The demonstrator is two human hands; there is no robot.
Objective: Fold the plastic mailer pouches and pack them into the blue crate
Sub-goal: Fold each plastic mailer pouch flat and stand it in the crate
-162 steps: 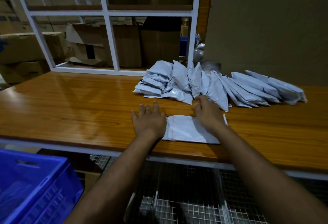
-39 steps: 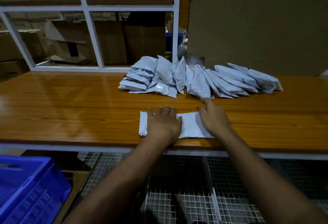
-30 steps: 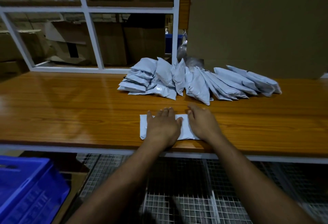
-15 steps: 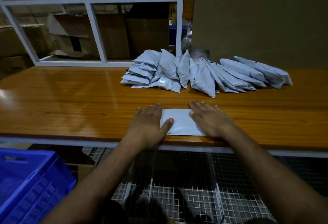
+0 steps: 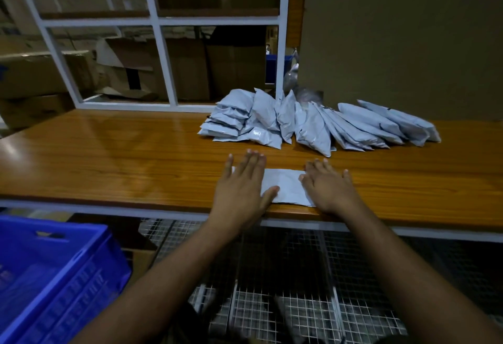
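Note:
A folded grey mailer pouch [image 5: 283,185] lies flat near the front edge of the wooden table [image 5: 109,158]. My left hand [image 5: 242,188] presses flat on its left end, fingers spread. My right hand [image 5: 326,185] lies flat on its right end, fingers apart. Neither hand grips it. Behind them, a pile of several grey mailer pouches [image 5: 313,123] leans in a row along the back of the table. The blue crate [image 5: 54,275] stands low at the bottom left, below table height; its inside is only partly visible.
A white metal frame [image 5: 160,52] rises behind the table, with cardboard boxes [image 5: 168,66] beyond it. A large brown board [image 5: 402,38] stands at the back right. Wire mesh shelving [image 5: 272,303] lies under the table.
Both hands have slid outward along the folded pouch, the left to its left end and the right to its right end, so more of its middle shows.

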